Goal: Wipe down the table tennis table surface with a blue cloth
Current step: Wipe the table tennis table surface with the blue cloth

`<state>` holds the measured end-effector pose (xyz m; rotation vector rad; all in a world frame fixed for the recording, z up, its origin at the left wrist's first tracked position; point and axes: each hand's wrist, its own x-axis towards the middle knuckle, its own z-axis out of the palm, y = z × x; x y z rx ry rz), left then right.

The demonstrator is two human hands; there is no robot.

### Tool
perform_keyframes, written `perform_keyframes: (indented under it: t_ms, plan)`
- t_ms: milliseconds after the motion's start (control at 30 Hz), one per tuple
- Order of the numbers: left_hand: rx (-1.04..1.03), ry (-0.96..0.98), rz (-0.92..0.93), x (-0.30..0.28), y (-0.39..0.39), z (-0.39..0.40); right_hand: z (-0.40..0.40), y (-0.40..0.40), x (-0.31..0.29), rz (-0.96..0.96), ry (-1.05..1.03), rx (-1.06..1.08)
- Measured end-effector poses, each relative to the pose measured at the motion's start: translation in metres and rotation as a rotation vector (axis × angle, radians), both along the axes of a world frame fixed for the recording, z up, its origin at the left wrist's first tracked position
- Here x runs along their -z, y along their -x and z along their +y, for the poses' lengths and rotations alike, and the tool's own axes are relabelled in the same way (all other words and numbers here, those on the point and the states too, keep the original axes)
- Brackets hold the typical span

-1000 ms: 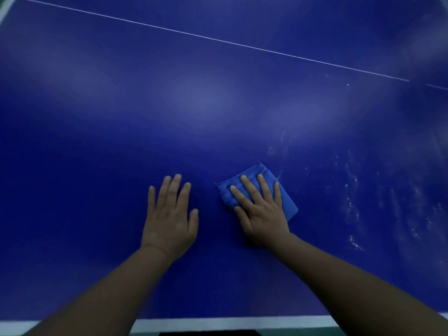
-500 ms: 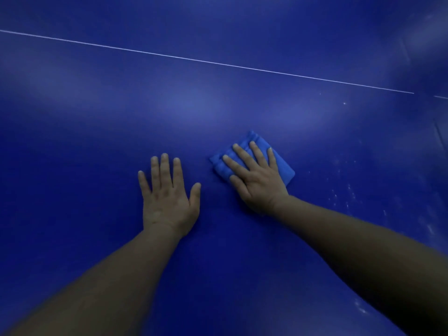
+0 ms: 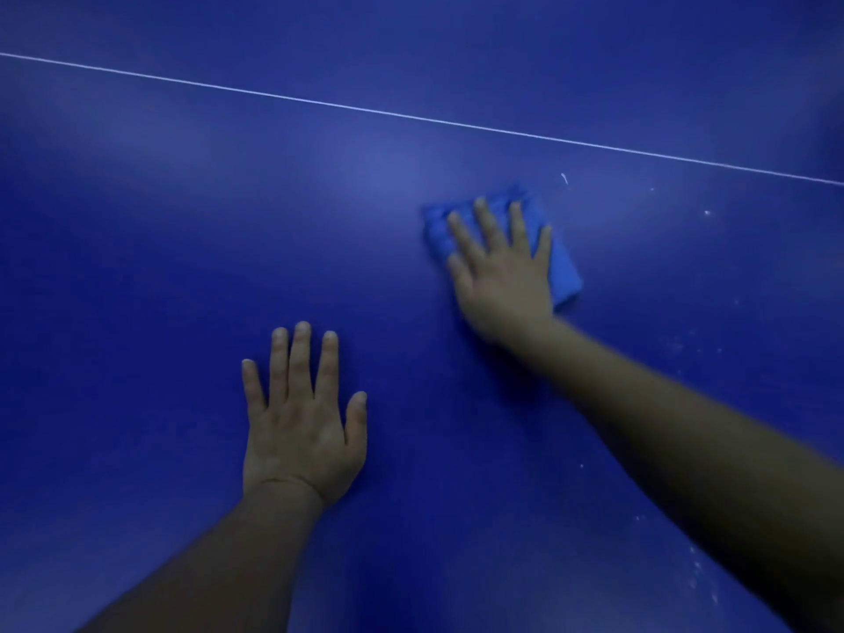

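Note:
The dark blue table tennis table fills the whole view. A folded blue cloth lies flat on it right of centre, and my right hand presses down on it with straight, spread fingers, covering most of it. My left hand lies flat on the bare table surface nearer to me and to the left, fingers straight, holding nothing. The right hand is slightly blurred.
A thin white line crosses the table beyond the cloth, slanting down to the right. Small white specks and smears dot the surface on the right side, some just past the cloth.
My right hand has pushed the cloth farther away from me across the table, towards the white line. My left hand has stayed flat on the surface while the view shifted forward.

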<state>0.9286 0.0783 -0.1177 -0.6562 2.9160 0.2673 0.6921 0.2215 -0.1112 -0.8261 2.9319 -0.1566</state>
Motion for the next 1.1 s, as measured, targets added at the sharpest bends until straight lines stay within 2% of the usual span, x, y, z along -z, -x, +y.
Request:
perform_keyframes:
  t_ms: [67, 133, 200, 300, 400, 533, 633, 700, 767, 833, 900, 967, 1033, 1100]
  plan:
    - [0.003, 0.013, 0.005, 0.002, -0.001, 0.000, 0.011, -0.043, 0.006, 0.011, 0.030, -0.177]
    - [0.002, 0.019, 0.002, 0.001, -0.001, 0.000, 0.010, -0.027, 0.007, -0.008, 0.012, -0.270]
    - [0.010, 0.028, -0.008, 0.001, 0.000, 0.000, -0.001, 0.023, 0.003, 0.014, -0.035, -0.196]
    - [0.022, 0.045, -0.016, 0.002, -0.001, -0.002, -0.004, 0.081, -0.004, -0.060, -0.074, 0.077]
    - [0.019, 0.037, 0.010, 0.003, -0.002, -0.003, -0.009, 0.058, -0.001, -0.045, -0.059, 0.224]
    - [0.018, 0.042, 0.038, 0.003, -0.002, -0.002, -0.068, 0.007, 0.004, -0.031, -0.022, 0.100]
    - [0.024, 0.055, 0.045, 0.003, -0.002, -0.002, -0.113, 0.023, -0.002, -0.104, 0.034, -0.012]
    - [0.022, 0.058, 0.052, 0.004, -0.002, -0.002, -0.111, 0.053, -0.002, -0.093, 0.005, -0.034]
    - [0.022, 0.048, 0.049, 0.003, -0.002, -0.002, -0.072, 0.093, -0.001, -0.060, -0.044, 0.104]
    - [0.019, 0.043, 0.043, 0.003, -0.002, -0.004, -0.011, 0.127, -0.004, -0.056, -0.037, 0.388]
    - [0.023, 0.050, 0.034, 0.003, -0.003, -0.004, 0.046, 0.140, -0.010, -0.096, -0.002, 0.685]
    - [0.026, 0.048, 0.029, 0.003, -0.003, -0.003, 0.065, 0.131, -0.012, -0.124, 0.012, 0.852]
    - [0.027, 0.053, 0.018, 0.002, -0.002, -0.003, 0.043, 0.113, -0.011, -0.123, 0.017, 0.851]
    - [0.023, 0.047, 0.018, 0.002, -0.002, -0.003, -0.002, 0.092, -0.006, -0.092, 0.012, 0.634]
